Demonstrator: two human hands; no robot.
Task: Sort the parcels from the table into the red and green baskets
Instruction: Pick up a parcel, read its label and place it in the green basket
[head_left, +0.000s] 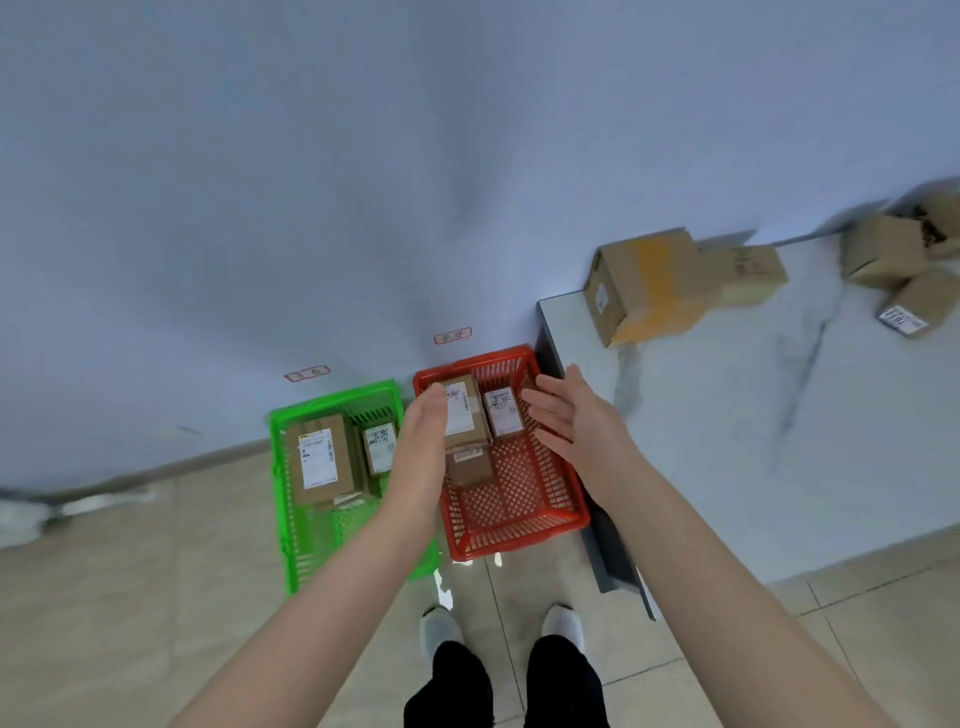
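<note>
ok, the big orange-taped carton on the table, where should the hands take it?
Probably two-handed, from the near side of the table: palms on the labelled left end of the carton and the front part of its opposite end. It lies flat, with the wall behind, and a smaller box crowds its right rear.

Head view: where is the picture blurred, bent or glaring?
In the head view, the cardboard parcels on the table are smeared by motion blur; the skirting line curves from the wide-angle lens; small glare spots lie on the floor tiles before the red basket.
</note>
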